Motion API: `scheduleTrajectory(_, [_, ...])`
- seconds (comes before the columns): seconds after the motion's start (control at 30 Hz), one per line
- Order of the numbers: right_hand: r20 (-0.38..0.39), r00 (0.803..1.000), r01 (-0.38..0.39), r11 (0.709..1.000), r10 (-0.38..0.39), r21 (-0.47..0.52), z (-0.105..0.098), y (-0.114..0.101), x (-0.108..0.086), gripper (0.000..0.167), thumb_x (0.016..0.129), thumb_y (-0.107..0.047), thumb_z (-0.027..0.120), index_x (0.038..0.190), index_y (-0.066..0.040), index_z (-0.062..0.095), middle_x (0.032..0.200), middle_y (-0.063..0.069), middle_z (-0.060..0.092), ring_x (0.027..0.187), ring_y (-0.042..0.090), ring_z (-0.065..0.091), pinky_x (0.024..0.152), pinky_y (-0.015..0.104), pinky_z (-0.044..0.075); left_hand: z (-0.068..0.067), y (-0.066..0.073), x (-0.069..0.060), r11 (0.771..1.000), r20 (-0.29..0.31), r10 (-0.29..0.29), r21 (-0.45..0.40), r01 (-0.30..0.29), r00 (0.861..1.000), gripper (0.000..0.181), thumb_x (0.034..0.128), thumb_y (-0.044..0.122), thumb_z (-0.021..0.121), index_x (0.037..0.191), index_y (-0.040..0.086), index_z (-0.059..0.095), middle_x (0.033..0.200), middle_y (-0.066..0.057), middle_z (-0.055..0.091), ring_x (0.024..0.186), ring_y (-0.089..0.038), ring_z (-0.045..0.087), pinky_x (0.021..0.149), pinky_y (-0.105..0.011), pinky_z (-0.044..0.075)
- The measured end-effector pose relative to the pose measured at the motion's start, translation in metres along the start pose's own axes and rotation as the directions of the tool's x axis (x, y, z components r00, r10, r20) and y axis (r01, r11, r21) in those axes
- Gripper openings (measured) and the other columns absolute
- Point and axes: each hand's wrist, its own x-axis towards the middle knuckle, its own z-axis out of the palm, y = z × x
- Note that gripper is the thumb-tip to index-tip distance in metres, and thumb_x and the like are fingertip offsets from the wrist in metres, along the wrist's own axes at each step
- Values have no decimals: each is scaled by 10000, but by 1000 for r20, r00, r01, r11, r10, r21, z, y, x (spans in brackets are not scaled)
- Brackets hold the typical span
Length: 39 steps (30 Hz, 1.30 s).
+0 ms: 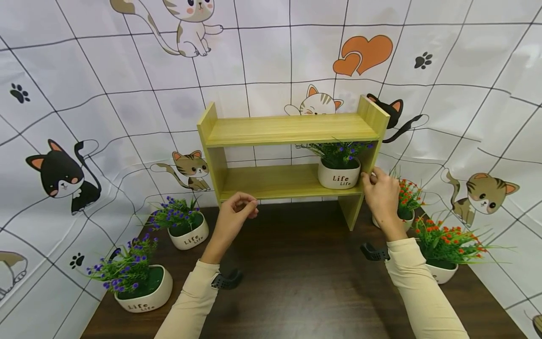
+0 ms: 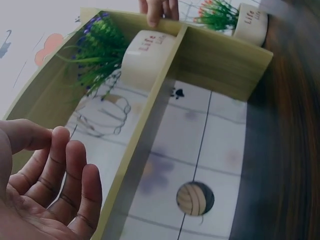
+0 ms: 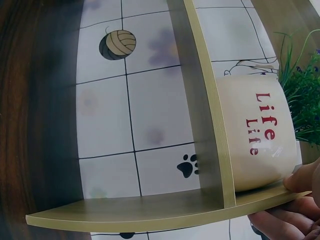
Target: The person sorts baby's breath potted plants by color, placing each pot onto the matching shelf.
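Observation:
A two-tier wooden shelf (image 1: 292, 131) stands on the dark table against the wall. On its lower board, at the right end, sits a white "Life" flowerpot (image 1: 338, 177) with purple flowers. My right hand (image 1: 382, 195) grips the shelf's right side panel; in the right wrist view the thumb (image 3: 302, 179) lies inside, close to the pot, and the fingers are outside. My left hand (image 1: 237, 211) is in front of the lower board's left end, fingers loosely curled and holding nothing. Thumb and index fingertip meet or nearly meet in the left wrist view.
Two pots with purple flowers, one farther back (image 1: 189, 235) and one nearer (image 1: 146, 294), stand at the table's left. Two pots with orange flowers, one behind the right hand (image 1: 407, 217) and one by the right sleeve (image 1: 442, 272), stand right. A cat-patterned sheet (image 1: 267, 56) covers the walls.

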Motion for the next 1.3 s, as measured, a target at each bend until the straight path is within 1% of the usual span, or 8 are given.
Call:
scheduleTrajectory(0.17, [6, 1000, -2, 1000, 2, 4, 1, 0, 0, 193, 995, -56, 704, 855, 75, 679, 465, 169, 579, 357, 17, 285, 464, 316, 263, -19, -3, -10, 1000, -35, -24, 2, 24, 999, 161, 1038, 50, 675, 1128, -84, 675, 876, -9, 718, 805, -99, 719, 789, -238, 616])
scheduleTrajectory(0.53, [5, 1000, 0, 1000, 0, 6, 2, 2, 0, 187, 1002, -59, 696, 910, 103, 701, 496, 201, 602, 384, 159, 361, 499, 352, 296, -51, -24, -31, 993, -90, -45, 109, 54, 995, 162, 1033, 73, 696, 1124, -61, 686, 943, -169, 740, 855, -167, 746, 772, -223, 587])
scheduleTrajectory(0.67, [4, 1000, 2, 1000, -2, 9, 2, 1, 0, 174, 998, -51, 699, 972, 119, 726, 518, 206, 630, 379, 221, 436, 509, 364, 338, -61, -32, -39, 984, -121, -54, 163, 74, 991, 138, 1028, 83, 707, 1106, -31, 708, 974, -197, 749, 849, -139, 735, 737, -217, 559])
scheduleTrajectory(0.93, [-2, 1000, -6, 1000, 6, 6, 1, 1, 0, 187, 996, -54, 699, 1034, 124, 741, 578, 231, 678, 432, 353, 561, 530, 394, 392, -82, -42, -53, 968, -184, -57, 230, 100, 981, 134, 1043, 105, 690, 1103, -10, 724, 1017, -208, 762, 861, -49, 733, 793, -173, 553])
scheduleTrajectory(1.03, [0, 1000, -8, 1000, 8, 10, 1, 0, 0, 187, 997, -57, 700, 1032, 122, 741, 567, 230, 670, 415, 329, 532, 518, 376, 365, -90, -48, -57, 952, -219, -37, 288, 101, 975, 120, 1041, 98, 690, 1093, 1, 738, 1036, -196, 768, 849, -7, 715, 779, -144, 537])
scheduleTrajectory(1.13, [2, 1000, -7, 1000, 7, 10, 1, 0, 0, 181, 996, -56, 700, 1016, 120, 737, 551, 222, 657, 395, 275, 483, 511, 360, 341, -97, -55, -61, 925, -262, -16, 363, 114, 965, 126, 1039, 103, 693, 1097, 19, 767, 1057, -178, 780, 891, -67, 735, 774, -128, 539])
scheduleTrajectory(1.23, [4, 1000, -8, 1000, 8, 8, 1, 0, 0, 171, 995, -55, 700, 992, 113, 731, 532, 208, 640, 388, 217, 436, 512, 354, 328, -104, -60, -65, 883, -305, 17, 452, 129, 952, 150, 1038, 123, 699, 1119, 52, 804, 1100, -149, 792, 1009, -160, 711, 853, -195, 525])
scheduleTrajectory(1.3, [3, 1000, -10, 1000, 10, 5, 0, 0, 0, 171, 994, -54, 700, 997, 113, 733, 526, 203, 635, 386, 185, 413, 511, 356, 328, -108, -63, -67, 857, -333, 42, 497, 137, 942, 162, 1033, 123, 702, 1133, 69, 817, 1109, -147, 796, 1087, -240, 676, 960, -319, 515])
